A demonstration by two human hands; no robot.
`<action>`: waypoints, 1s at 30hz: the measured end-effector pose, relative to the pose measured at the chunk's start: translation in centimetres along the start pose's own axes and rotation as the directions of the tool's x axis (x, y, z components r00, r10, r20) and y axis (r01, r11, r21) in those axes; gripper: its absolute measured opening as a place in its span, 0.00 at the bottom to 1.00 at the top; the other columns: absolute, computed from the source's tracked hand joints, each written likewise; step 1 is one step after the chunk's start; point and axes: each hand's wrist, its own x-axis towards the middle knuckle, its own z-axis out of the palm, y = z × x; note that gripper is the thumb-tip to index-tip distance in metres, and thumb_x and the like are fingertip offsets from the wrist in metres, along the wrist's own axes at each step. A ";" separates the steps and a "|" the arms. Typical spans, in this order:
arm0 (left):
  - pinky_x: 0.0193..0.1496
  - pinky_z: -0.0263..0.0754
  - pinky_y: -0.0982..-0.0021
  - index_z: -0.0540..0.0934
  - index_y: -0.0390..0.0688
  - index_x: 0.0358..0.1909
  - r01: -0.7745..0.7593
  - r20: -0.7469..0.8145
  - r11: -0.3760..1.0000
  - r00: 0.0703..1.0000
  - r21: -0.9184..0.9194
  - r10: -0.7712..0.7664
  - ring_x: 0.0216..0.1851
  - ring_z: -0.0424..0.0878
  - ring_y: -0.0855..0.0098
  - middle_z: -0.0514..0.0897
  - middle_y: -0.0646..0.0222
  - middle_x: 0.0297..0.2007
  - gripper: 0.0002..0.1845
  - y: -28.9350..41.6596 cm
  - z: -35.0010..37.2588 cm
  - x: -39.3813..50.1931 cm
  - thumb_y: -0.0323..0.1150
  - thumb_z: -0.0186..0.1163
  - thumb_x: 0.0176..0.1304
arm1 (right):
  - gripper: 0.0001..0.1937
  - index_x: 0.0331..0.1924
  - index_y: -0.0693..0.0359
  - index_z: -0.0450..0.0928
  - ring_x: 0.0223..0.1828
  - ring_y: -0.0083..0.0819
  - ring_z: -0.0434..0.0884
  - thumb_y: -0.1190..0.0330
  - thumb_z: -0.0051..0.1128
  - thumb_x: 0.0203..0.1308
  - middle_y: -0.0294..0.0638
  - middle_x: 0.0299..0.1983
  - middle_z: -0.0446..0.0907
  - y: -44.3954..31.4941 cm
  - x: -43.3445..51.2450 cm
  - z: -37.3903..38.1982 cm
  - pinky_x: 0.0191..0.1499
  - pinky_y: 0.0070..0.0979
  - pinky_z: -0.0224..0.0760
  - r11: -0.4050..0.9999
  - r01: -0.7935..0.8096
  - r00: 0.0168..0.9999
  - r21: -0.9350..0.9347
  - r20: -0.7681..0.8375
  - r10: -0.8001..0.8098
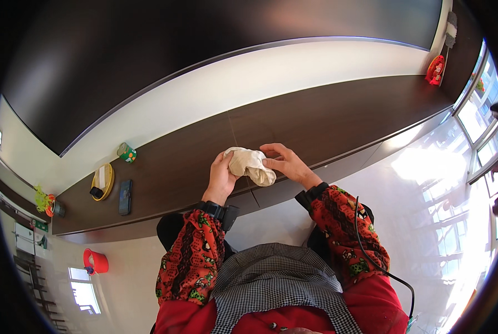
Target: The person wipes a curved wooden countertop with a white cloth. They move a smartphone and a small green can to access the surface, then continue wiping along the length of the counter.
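A crumpled cream cloth (249, 163) is held up between my hands, above the front part of a long dark wooden cabinet top (315, 112). My left hand (222, 175) grips the cloth's left side, with the thumb over it. On the other side, my right hand (288, 163) has its thumb against the cloth's right edge, the fingers bent and raised beside it. Whether those fingers pinch any fabric cannot be told. Both wrists wear black bands below patterned red sleeves.
A phone (125, 197), a yellow basket (112, 182) and a green can (126, 153) stand on the cabinet's left part; a potted plant (44, 202) is farther left. A large black screen (190, 33) hangs behind. A red bucket (98, 263) is on the floor. Red ornament (434, 71) at far right.
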 end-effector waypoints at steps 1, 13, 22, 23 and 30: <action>0.53 0.85 0.59 0.76 0.39 0.58 -0.002 -0.030 1.000 1.000 0.007 0.003 0.53 0.87 0.64 0.85 0.62 0.53 0.13 -0.1 0.0 0.2 0.36 0.53 0.81 | 0.29 0.68 0.57 0.76 0.64 0.34 0.76 0.54 0.68 0.68 0.43 0.62 0.79 -0.4 0.0 0.3 0.66 0.33 0.69 1.000 0.001 1.000 0.005 0.010 -0.001; 0.49 0.84 0.56 0.77 0.41 0.59 0.159 -0.008 0.977 0.987 -0.140 -0.162 0.50 0.87 0.64 0.86 0.66 0.51 0.22 -0.4 -0.1 -0.2 0.49 0.58 0.78 | 0.21 0.60 0.66 0.80 0.53 0.28 0.83 0.66 0.68 0.66 0.42 0.52 0.84 0.1 0.6 1.7 0.57 0.28 0.77 0.999 0.030 0.999 0.040 0.042 -0.032; 0.55 0.83 0.59 0.73 0.41 0.69 0.222 0.138 0.959 0.959 0.174 -0.247 0.55 0.86 0.64 0.84 0.65 0.58 0.27 -1.4 0.8 -1.5 0.36 0.66 0.72 | 0.15 0.50 0.65 0.82 0.39 0.23 0.81 0.62 0.51 0.78 0.36 0.41 0.84 1.2 1.2 1.4 0.43 0.23 0.75 0.852 -0.212 0.963 0.480 -0.046 0.265; 0.56 0.83 0.58 0.73 0.41 0.69 0.231 0.145 0.961 0.957 0.155 -0.253 0.55 0.85 0.64 0.84 0.65 0.58 0.26 -1.6 0.7 -1.4 0.36 0.66 0.72 | 0.15 0.51 0.66 0.82 0.39 0.24 0.82 0.62 0.51 0.78 0.36 0.41 0.84 1.2 1.2 1.4 0.43 0.24 0.76 0.831 -0.198 0.965 0.521 -0.044 0.257; 0.67 0.76 0.58 0.74 0.38 0.68 0.170 0.290 0.985 0.944 -0.018 -0.158 0.62 0.82 0.64 0.83 0.63 0.60 0.25 -1.8 0.9 -1.3 0.39 0.63 0.75 | 0.17 0.58 0.69 0.78 0.42 0.27 0.87 0.62 0.50 0.80 0.40 0.46 0.86 0.8 0.9 0.9 0.44 0.27 0.83 0.666 -0.262 0.955 0.699 0.086 0.285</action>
